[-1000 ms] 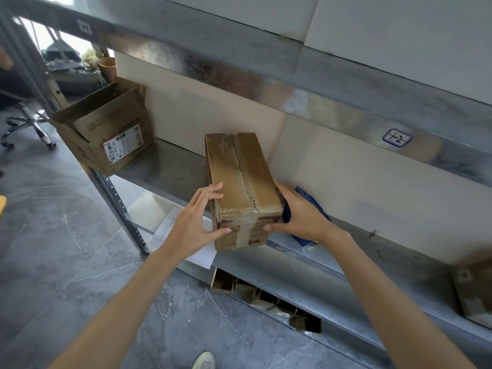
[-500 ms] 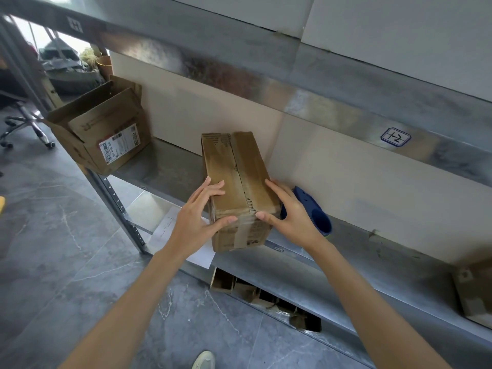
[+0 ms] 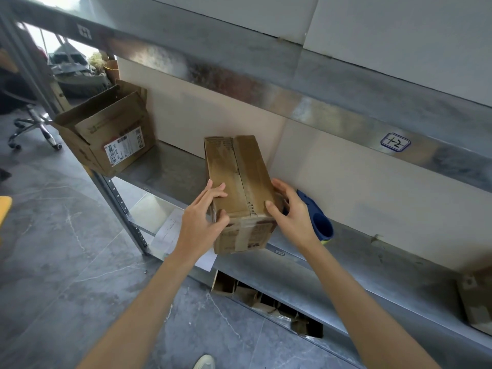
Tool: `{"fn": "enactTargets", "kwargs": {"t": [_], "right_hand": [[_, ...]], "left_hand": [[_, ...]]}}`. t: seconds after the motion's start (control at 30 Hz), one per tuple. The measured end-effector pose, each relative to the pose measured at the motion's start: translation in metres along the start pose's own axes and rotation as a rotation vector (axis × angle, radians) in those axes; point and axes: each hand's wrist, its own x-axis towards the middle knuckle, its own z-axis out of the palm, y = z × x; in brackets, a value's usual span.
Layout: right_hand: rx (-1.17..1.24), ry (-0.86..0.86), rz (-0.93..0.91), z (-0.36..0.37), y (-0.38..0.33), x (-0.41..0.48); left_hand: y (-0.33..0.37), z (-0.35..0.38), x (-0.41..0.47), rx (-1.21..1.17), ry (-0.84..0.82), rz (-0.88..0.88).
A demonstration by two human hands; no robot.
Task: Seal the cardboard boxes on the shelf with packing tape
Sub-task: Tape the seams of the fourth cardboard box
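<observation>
Within the last second the right hand [image 3: 290, 217] had let go of the blue tape dispenser [image 3: 320, 222], which lay on the metal shelf [image 3: 165, 171] just behind that hand. It had come onto the near right corner of the small cardboard box [image 3: 234, 179]. The left hand [image 3: 202, 222] kept its grip on the near left corner, fingers over the top edge and thumb on the front face. The box sat between both hands, gripped by each, its top seam apparently taped already. This looked like repositioning or checking, not taping. An open box [image 3: 106, 139] waited well to the left of the left hand.
</observation>
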Motion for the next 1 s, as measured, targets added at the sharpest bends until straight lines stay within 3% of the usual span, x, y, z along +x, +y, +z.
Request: {"fn": "enactTargets", "kwargs": {"t": [0.27, 0.67, 1.0], "right_hand": [[-0.012, -0.148, -0.010, -0.015, 0.001, -0.003], [-0.153, -0.048, 0.039, -0.014, 0.004, -0.005], [-0.105, -0.050, 0.048, 0.001, -0.002, -0.013]], "left_hand": [[-0.010, -0.013, 0.002, -0.036, -0.123, 0.061], [-0.014, -0.011, 0.005, -0.050, -0.135, 0.037], [-0.014, -0.009, 0.003, -0.120, -0.109, 0.027]]}}
